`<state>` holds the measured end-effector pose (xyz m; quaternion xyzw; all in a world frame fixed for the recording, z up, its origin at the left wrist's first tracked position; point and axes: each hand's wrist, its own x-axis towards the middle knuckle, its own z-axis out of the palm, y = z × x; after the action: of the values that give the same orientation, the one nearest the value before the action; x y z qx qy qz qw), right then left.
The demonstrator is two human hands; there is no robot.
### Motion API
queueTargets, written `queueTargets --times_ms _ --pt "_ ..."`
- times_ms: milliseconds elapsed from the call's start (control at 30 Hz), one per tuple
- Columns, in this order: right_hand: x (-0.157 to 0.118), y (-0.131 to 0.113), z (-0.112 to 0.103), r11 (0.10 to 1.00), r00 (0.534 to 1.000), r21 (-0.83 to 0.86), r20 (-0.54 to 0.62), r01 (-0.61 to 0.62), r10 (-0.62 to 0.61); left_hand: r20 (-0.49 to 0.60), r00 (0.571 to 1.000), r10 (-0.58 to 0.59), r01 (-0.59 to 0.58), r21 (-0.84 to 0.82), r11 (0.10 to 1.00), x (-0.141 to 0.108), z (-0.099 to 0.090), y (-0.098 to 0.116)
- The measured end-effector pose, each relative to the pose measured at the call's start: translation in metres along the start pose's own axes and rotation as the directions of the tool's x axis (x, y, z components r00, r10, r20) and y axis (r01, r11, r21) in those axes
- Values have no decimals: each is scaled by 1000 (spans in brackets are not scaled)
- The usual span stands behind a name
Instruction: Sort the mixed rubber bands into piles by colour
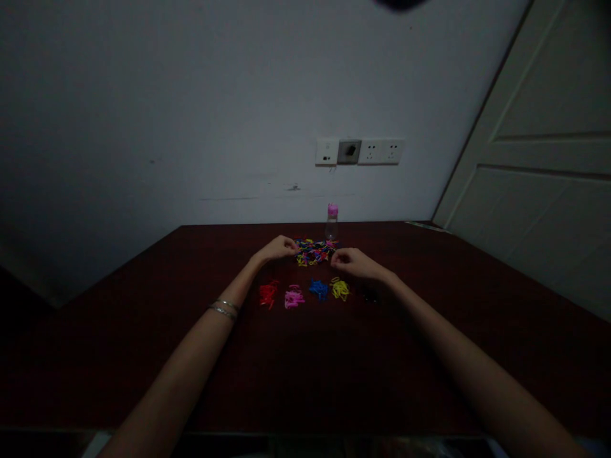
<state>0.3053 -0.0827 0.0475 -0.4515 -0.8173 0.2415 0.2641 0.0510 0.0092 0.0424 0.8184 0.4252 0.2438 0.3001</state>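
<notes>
A loose heap of mixed-colour bands (314,252) lies on the dark red table between my two hands. At its left edge, my left hand (280,247) has its fingers pinched together; whatever is between them is too small to name. My right hand (348,261) is at the heap's right edge, its fingers curled closed, and what they hold is hidden. Nearer to me lie a red pile (268,294), a pink pile (293,296), a blue pile (318,289) and a yellow pile (340,289). A dim dark pile (370,296) sits below my right wrist.
A clear bottle with a pink cap (333,210) stands behind the heap, close to the wall. The table (305,375) reaches back to the wall, which bears sockets (380,151). A pale panelled door (534,152) is at the right.
</notes>
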Motion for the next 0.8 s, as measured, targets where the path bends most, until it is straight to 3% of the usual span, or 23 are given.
queueTargets --times_ms 100,300,567,800 --pt "-1 17 -2 999 998 -30 -34 -45 44 114 993 43 -60 147 987 -1 1 9" --pt "-2 38 -6 993 992 -67 -85 -99 93 119 993 -9 -27 302 953 -3 7 7" --pt "-4 48 -7 988 986 -67 -106 -138 130 72 997 28 -50 318 947 -5 8 1" --pt "-3 52 -8 989 985 -70 -117 -133 124 71 996 48 -65 255 965 -6 4 14"
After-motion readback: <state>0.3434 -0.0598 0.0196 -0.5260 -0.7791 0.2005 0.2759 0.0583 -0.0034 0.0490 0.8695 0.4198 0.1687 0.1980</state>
